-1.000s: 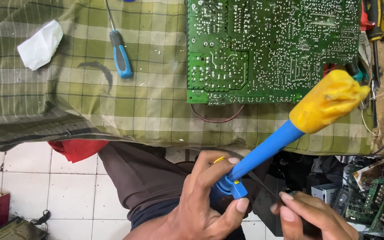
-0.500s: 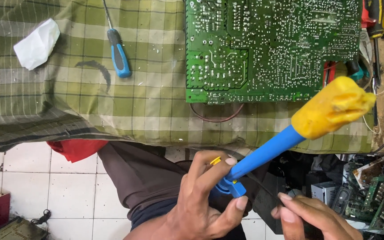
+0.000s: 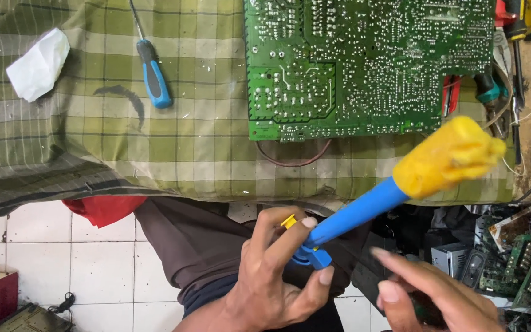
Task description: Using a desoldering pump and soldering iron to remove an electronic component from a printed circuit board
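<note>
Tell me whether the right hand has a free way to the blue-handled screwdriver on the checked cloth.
Probably not directly. The right hand is low on the right, apart from the blue-handled screwdriver, which lies far across the checked cloth. The left hand and its blue and yellow tool sit between.

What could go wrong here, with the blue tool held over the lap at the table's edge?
The left hand pinches only the lower end of the blue and yellow tool, so its heavy-looking yellow end might tip or slip. That end hangs close to the green circuit board and could knock it. The right hand is off the tool.
</note>
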